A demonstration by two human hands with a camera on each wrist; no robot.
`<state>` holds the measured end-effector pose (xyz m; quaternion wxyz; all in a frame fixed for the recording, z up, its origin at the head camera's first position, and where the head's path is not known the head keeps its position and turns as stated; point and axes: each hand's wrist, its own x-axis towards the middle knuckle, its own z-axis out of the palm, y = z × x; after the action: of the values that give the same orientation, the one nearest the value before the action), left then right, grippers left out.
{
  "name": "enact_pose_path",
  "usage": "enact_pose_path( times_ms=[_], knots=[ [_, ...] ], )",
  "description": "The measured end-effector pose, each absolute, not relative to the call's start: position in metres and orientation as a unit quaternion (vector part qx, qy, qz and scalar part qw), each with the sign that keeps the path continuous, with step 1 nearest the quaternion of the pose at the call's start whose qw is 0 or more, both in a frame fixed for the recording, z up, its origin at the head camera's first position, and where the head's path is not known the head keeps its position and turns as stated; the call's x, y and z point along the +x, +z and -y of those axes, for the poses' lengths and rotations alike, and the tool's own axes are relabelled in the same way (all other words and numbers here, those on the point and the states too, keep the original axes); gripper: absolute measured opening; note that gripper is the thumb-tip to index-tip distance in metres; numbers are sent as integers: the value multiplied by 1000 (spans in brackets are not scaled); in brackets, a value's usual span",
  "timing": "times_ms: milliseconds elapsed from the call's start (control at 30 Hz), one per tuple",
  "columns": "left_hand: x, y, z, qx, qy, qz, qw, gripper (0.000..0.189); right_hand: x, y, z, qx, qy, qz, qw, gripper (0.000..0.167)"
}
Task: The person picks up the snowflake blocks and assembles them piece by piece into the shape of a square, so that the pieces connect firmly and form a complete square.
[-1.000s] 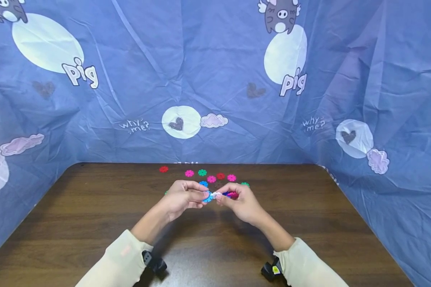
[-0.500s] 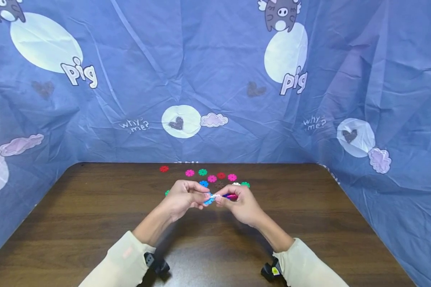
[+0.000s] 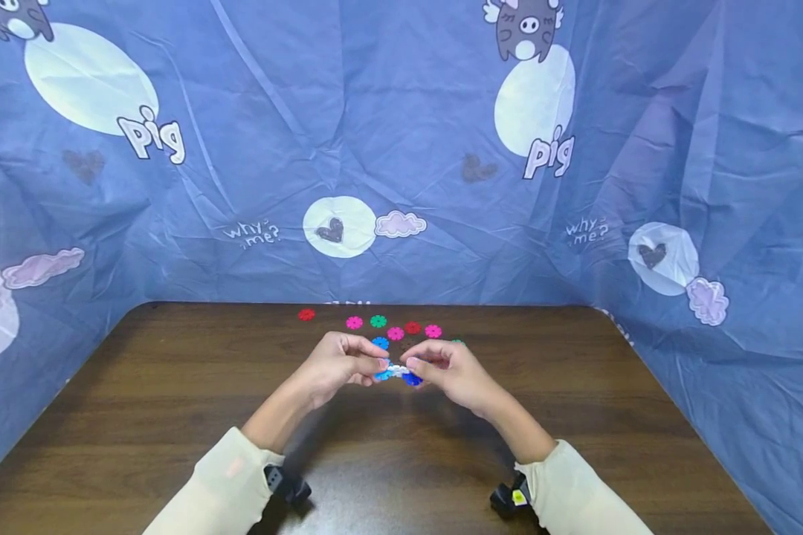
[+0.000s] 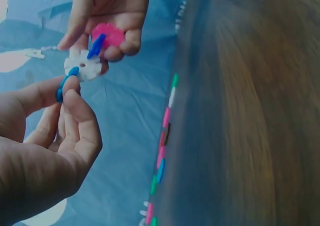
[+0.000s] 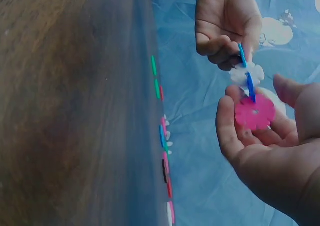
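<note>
Between the hands is a short chain of notched, flower-shaped interlocking discs: light blue [image 4: 60,93], white [image 4: 84,70], dark blue [image 4: 96,46] and pink [image 5: 255,112]. Thumb and fingers of my left hand [image 3: 337,369] pinch the light blue disc at the chain's left end. My right hand [image 3: 456,377] holds the other end, its curled fingers behind and beneath the pink disc. In both wrist views the right thumb stands away from the discs. White and dark blue discs show between the hands in the head view, where the pink one is hidden.
Loose discs lie beyond the hands on the brown wooden table [image 3: 194,386], among them red [image 3: 306,315], pink [image 3: 354,322], green [image 3: 378,321] and blue [image 3: 380,342] ones. A blue printed cloth [image 3: 401,148] hangs behind and at both sides.
The right fingers have shifted on the chain, with the thumb now off it. The dark blue disc has swung into view below them, and the pink disc has dropped from the head view.
</note>
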<state>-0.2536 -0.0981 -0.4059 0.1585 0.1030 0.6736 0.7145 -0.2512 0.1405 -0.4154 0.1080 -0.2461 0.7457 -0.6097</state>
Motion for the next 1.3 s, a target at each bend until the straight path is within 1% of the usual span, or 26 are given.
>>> enact_pose_path(
  times_ms=[167, 367, 533, 700, 867, 1000, 1167, 1300],
  knots=[
    [-257, -411, 102, 93, 707, -682, 164, 21, -253, -416, -144, -217, -590, -768, 125, 27],
    [-258, -413, 102, 100, 696, -693, 159, 27, -254, -420, -143, -204, -601, -750, 184, 27],
    [-259, -416, 99, 96, 685, -708, 144, 20, -254, -423, -140, -182, -616, -734, 222, 29],
    [-258, -415, 95, 93, 669, -728, 121, 18, -253, -424, -138, -161, -618, -731, 241, 35],
    [-260, -419, 92, 106, 664, -731, 116, 26, -251, -426, -136, -160, -632, -713, 259, 35],
    [-263, -422, 93, 104, 674, -721, 120, 30, -250, -427, -134, -165, -640, -706, 254, 36],
    [-263, -423, 96, 91, 683, -712, 133, 24, -249, -428, -131, -156, -641, -716, 227, 35],
    [-261, -423, 94, 90, 688, -707, 139, 22, -249, -431, -129, -144, -660, -705, 217, 30]
  ],
)
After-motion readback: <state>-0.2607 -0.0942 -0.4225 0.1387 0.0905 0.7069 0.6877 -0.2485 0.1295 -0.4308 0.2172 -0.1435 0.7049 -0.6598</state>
